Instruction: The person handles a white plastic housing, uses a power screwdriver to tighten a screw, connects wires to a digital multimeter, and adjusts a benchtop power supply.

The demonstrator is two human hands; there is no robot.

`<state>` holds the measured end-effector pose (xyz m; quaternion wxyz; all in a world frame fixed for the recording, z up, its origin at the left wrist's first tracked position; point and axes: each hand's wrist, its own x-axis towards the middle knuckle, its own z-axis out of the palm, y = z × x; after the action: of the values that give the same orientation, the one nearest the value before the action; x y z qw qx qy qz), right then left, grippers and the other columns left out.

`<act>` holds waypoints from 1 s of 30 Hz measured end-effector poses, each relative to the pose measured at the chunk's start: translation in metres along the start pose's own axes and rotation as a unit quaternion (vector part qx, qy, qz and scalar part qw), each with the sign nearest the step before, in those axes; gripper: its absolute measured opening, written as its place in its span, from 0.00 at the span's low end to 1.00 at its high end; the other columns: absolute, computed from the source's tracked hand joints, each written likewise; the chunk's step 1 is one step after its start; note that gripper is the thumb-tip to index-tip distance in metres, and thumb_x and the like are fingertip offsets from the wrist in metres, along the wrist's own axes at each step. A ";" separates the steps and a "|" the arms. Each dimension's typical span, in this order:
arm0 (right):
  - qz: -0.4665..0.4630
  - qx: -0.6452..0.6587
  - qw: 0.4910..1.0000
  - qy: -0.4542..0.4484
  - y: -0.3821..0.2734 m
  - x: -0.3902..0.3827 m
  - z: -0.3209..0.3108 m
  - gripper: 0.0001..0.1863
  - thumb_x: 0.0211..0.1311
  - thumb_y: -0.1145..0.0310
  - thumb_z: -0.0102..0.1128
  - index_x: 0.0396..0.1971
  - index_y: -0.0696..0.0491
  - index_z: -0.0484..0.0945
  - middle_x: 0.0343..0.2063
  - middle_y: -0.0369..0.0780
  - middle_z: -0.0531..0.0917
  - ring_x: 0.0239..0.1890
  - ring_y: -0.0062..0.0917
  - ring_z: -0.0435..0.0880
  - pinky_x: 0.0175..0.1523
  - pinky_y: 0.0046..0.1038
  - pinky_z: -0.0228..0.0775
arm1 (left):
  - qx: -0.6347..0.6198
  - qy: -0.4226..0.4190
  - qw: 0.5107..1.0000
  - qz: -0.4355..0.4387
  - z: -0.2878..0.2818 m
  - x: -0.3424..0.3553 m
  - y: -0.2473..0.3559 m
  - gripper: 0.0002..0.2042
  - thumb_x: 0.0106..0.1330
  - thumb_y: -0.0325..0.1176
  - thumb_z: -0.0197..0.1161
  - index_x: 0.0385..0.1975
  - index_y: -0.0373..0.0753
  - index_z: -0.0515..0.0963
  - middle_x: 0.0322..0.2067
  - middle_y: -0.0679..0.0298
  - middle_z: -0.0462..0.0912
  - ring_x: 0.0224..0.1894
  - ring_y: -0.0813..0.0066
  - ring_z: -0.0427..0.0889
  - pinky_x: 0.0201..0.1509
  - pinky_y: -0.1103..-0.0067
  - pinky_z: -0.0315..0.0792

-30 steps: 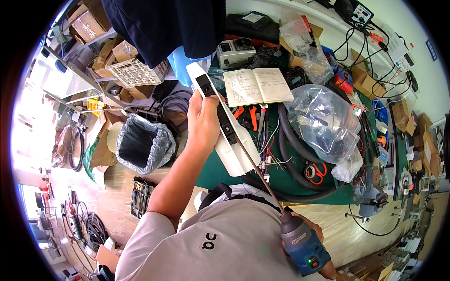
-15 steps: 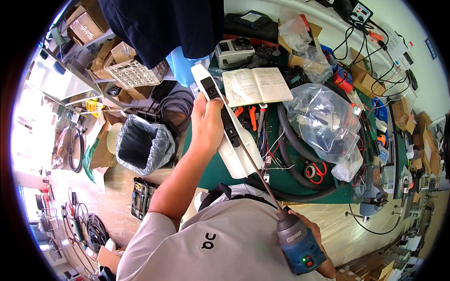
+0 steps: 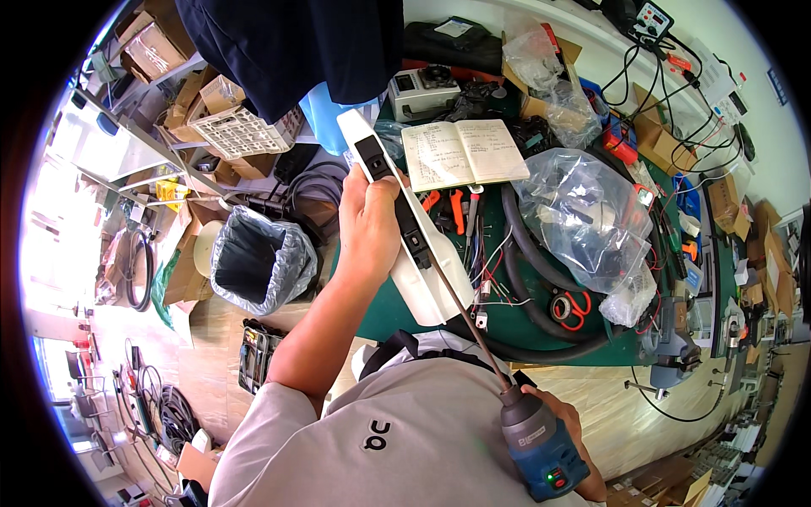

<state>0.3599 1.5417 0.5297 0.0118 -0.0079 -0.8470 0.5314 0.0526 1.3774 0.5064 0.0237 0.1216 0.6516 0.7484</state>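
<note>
My left hand (image 3: 372, 220) grips a long white housing (image 3: 430, 288) with a black insert (image 3: 372, 158), holding it tilted above the green mat. Low at right, my right hand (image 3: 571, 425) is closed around a blue-and-grey cordless driver (image 3: 541, 448), its body hiding most of my fingers. The driver's long thin bit (image 3: 473, 324) runs up and left to the lower end of the black insert; whether it engages a screw is too small to tell. An open notebook (image 3: 463, 154) lies just beyond the housing, beside orange-handled tools (image 3: 458, 211).
The green-matted bench (image 3: 389, 313) holds a clear plastic bag (image 3: 583, 220), thick black hoses, loose wires, red scissors (image 3: 571, 311) and a grey instrument (image 3: 422, 93). A lined bin (image 3: 262, 258) stands at left, near shelving with boxes and a white crate (image 3: 241, 135). Dark clothing hangs at top.
The housing, my left hand and the driver have shifted only slightly, with the bit still at the insert's lower end. Both hands keep their holds.
</note>
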 end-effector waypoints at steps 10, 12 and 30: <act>0.052 0.024 0.998 0.027 -0.001 0.000 0.004 0.31 0.49 0.67 0.70 0.55 0.60 0.75 0.38 0.41 0.83 0.33 0.27 0.84 0.40 0.23 0.73 | -0.032 -0.004 0.999 -0.021 0.002 -0.001 -0.001 0.10 0.65 0.32 0.45 0.38 0.36 0.72 0.34 0.61 0.76 0.33 0.73 0.75 0.37 0.77 0.72; 0.079 0.022 0.996 0.017 -0.001 -0.001 0.004 0.30 0.50 0.68 0.70 0.55 0.61 0.75 0.37 0.42 0.83 0.33 0.26 0.84 0.39 0.23 0.73 | -0.030 0.000 0.999 -0.025 0.003 -0.002 0.001 0.11 0.65 0.33 0.43 0.39 0.37 0.72 0.34 0.59 0.76 0.31 0.72 0.77 0.33 0.76 0.75; -0.003 -0.002 1.000 -0.014 0.000 0.001 0.001 0.37 0.48 0.72 0.69 0.62 0.60 0.69 0.48 0.48 0.82 0.39 0.32 0.84 0.44 0.26 0.74 | -0.056 0.008 0.998 -0.034 0.002 -0.004 -0.003 0.11 0.65 0.34 0.44 0.40 0.37 0.73 0.33 0.57 0.78 0.29 0.71 0.78 0.32 0.76 0.76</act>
<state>0.3585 1.5412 0.5295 0.0012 0.0018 -0.8481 0.5299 0.0565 1.3791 0.5036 0.0508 0.0923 0.6126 0.7834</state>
